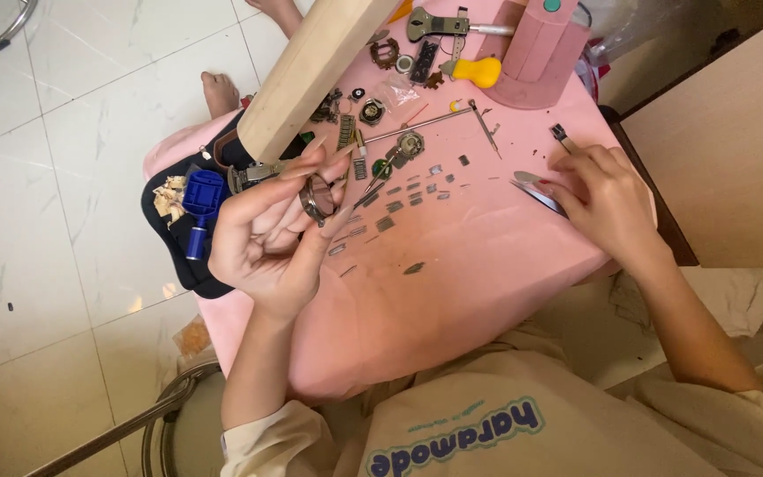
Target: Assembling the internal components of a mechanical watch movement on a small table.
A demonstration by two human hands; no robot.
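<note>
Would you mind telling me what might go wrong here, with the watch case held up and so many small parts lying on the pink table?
1. The left hand holds the round watch case by the fingertips above the table; it could slip and drop.
2. The loose metal links lie scattered on the pink table; a sweep of the right hand might knock some off.
3. The right hand rests on thin metal tweezers near the edge, which could slide off.

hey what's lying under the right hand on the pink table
A thin, flat silvery piece pokes out from under the right hand on the pink table. The fingers cover its far end, so its full shape stays hidden.
</note>
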